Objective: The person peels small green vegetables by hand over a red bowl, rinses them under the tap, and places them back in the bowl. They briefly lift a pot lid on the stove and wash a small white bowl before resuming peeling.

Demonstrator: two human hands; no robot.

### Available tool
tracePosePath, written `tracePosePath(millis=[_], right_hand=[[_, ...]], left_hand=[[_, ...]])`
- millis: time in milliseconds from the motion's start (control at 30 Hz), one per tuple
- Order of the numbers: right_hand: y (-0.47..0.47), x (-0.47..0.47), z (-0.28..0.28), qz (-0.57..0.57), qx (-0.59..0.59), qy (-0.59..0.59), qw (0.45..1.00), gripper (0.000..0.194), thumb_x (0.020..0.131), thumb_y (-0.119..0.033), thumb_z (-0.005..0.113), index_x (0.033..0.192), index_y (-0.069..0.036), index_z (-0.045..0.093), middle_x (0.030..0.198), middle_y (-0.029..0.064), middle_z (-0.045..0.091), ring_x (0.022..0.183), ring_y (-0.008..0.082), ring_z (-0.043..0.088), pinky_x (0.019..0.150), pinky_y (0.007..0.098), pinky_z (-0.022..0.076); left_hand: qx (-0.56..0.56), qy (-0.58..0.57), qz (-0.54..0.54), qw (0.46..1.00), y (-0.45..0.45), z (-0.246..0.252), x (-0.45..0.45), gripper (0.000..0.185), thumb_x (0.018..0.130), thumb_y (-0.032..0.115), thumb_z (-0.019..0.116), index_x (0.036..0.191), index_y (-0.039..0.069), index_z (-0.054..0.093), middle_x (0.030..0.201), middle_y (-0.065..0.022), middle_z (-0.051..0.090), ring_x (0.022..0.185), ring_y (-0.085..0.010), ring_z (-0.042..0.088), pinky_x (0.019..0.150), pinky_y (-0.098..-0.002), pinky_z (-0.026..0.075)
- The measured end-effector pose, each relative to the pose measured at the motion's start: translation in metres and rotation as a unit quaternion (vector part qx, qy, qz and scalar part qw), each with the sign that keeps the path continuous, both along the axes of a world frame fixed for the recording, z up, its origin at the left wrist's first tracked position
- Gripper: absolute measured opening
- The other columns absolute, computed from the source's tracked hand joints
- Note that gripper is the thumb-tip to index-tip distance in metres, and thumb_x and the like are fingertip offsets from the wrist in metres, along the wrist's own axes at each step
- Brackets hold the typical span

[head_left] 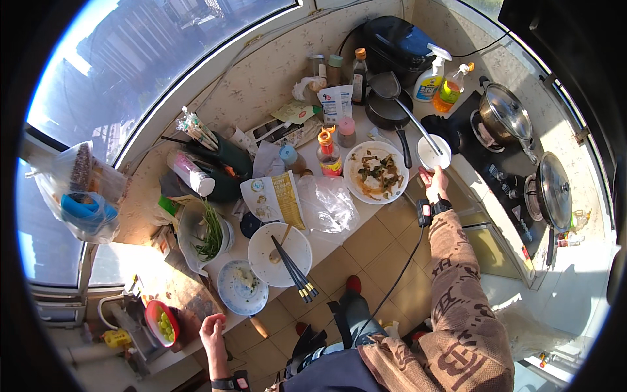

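At the counter's right end, my right hand (433,183) grips the near rim of a small white bowl (427,149). The handle end of a metal wok turner (415,120) lies over that bowl, and its blade rests on a black saucepan (382,110). Left of the bowl is a white plate (355,183) with cooked food scraps. My left hand (213,327) hangs by the counter's front edge, fingers curled, nothing visible in them. Near it are a blue-patterned plate (228,294) with food remains, a wooden handle (259,327) and a white bowl (259,242) with chopsticks (294,272) across it.
A gas stove (499,171) on the right bears a lidded pot (507,110) and a lidded pan (556,191). Bottles, including a spray bottle (429,76), stand behind. Green stalks (209,235) fill a container at left. A red bowl of grapes (156,313) sits beside the sink.
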State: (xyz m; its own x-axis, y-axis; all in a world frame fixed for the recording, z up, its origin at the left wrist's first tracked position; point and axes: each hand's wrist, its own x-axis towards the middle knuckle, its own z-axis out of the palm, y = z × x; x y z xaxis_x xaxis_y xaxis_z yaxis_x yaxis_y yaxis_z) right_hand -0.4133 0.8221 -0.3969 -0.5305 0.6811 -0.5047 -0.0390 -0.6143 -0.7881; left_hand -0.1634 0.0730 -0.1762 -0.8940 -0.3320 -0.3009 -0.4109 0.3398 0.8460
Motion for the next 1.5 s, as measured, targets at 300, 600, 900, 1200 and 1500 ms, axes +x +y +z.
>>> tracePosePath(millis=[300,600,900,1200,1500], right_hand=[[-0.054,0.165,0.045,0.062,0.047,-0.047,0.996,0.037,0.1,-0.022,0.054,0.125,0.006,0.05,0.106,0.0205,0.068,0.093,0.0301,0.073,0.083,0.0353,0.0609],[-0.325,0.279,0.187,0.359,0.153,-0.018,0.921,0.049,0.095,-0.018,0.055,0.141,-0.005,0.048,0.111,0.0142,0.069,0.08,0.0268,0.074,0.067,0.0333,0.0638],[-0.808,0.369,0.245,0.759,0.018,0.079,0.646,0.047,0.097,-0.025,0.061,0.135,0.001,0.052,0.111,0.0141,0.071,0.087,0.0231,0.075,0.07,0.0305,0.0637],[-1.154,0.448,0.234,0.925,0.024,0.066,0.372,0.043,0.102,-0.023,0.058,0.137,0.001,0.05,0.111,0.0129,0.067,0.086,0.0219,0.074,0.076,0.0322,0.0611],[-1.426,0.325,0.138,0.839,0.256,0.157,0.453,0.061,0.095,-0.026,0.066,0.145,0.006,0.048,0.142,0.0224,0.058,0.125,0.0299,0.061,0.104,0.0355,0.0485]], left_hand=[[0.061,0.031,-0.004,0.998,-0.039,0.0,0.017,0.015,0.1,0.008,0.059,0.108,0.001,0.07,0.098,-0.0016,0.071,0.092,-0.0087,0.063,0.082,-0.0241,0.049],[0.144,0.096,0.015,0.985,-0.183,0.005,0.14,0.018,0.102,0.013,0.061,0.114,0.002,0.068,0.104,-0.0011,0.071,0.101,-0.0083,0.063,0.089,-0.0244,0.048],[0.309,0.063,0.036,0.948,-0.375,0.029,0.309,0.045,0.103,0.029,0.062,0.141,0.008,0.052,0.128,-0.0051,0.061,0.113,-0.0129,0.058,0.094,-0.0336,0.051],[0.419,0.197,0.267,0.845,-0.537,0.013,0.406,0.07,0.096,0.038,0.067,0.152,0.013,0.034,0.143,-0.0109,0.051,0.127,-0.0265,0.057,0.097,-0.0467,0.055],[0.376,0.129,0.397,0.828,-0.711,-0.027,0.4,0.069,0.094,0.041,0.067,0.15,0.019,0.035,0.136,-0.0108,0.053,0.12,-0.0273,0.058,0.09,-0.0468,0.056]])
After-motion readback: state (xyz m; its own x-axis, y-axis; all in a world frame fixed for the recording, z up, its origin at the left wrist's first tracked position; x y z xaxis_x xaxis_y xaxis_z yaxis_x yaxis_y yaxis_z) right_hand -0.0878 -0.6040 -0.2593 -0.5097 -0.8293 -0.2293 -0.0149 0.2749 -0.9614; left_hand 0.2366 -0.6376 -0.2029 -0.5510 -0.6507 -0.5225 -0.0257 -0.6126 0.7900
